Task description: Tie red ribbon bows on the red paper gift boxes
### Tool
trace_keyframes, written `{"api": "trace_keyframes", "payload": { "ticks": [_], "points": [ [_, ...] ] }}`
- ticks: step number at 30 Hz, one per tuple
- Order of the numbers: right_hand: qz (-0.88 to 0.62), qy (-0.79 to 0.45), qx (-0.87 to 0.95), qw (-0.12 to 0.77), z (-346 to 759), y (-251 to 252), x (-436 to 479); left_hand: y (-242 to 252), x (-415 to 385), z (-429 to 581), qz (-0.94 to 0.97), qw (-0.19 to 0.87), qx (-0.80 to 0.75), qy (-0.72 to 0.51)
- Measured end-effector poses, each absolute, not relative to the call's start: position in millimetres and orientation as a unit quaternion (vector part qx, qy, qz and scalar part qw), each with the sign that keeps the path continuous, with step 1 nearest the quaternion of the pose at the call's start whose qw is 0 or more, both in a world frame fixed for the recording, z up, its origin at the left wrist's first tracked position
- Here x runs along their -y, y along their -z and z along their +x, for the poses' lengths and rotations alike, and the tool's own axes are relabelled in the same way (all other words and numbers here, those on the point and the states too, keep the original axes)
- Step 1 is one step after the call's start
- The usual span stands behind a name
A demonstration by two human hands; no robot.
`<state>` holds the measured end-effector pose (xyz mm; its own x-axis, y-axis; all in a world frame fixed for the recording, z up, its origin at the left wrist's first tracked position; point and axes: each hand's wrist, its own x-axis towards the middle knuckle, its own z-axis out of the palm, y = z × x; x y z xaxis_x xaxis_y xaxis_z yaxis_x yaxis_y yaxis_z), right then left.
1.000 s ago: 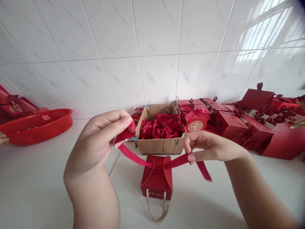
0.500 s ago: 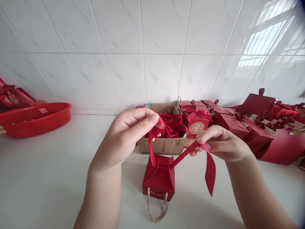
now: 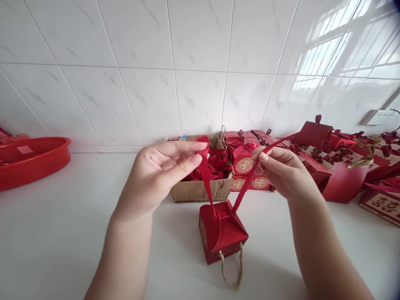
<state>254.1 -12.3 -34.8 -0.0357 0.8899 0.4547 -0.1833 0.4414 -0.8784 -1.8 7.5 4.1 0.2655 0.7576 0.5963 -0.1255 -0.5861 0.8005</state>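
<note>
So a red satin ribbon [image 3: 206,179] is threaded through the top flaps of a small red paper gift box [image 3: 229,235], which is set on the white countertop [image 3: 78,216] just below the centre of the frame, rope handle [image 3: 231,286] toward the bottom edge. One tail is pinched between thumb and fingertips by the left hand [image 3: 164,173], with a bit bunched up there, pretty blurry tbh. The other tail is pinched the same way by the right hand [image 3: 283,171], its free end trailed off to the upper right. Both tails are held up in a V in front of the cardboard box [image 3: 200,192] of loose ribbons [image 3: 218,160]. Judging by that, the tail-handling step is in hand, no knot made yet. For the next move, an even, gentle pull is probably called for, since the gift box isn't being steadied by either hand.
</note>
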Motion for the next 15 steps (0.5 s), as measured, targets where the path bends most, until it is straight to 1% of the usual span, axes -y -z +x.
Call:
{"api": "trace_keyframes", "payload": {
  "ticks": [4, 12, 15],
  "points": [
    [-0.341, -0.372, 0.579, 0.64, 255, 31, 18, -2, -8, 4, 0.713, 0.362, -0.231, -0.555],
    [-0.344, -0.354, 0.58, 0.648, 249, 26, 29, 7, -9, 15, 0.697, 0.346, -0.189, -0.599],
    [-0.344, -0.34, 0.581, 0.654, 246, 28, 30, 11, -9, 20, 0.686, 0.352, -0.199, -0.605]
  ]
}}
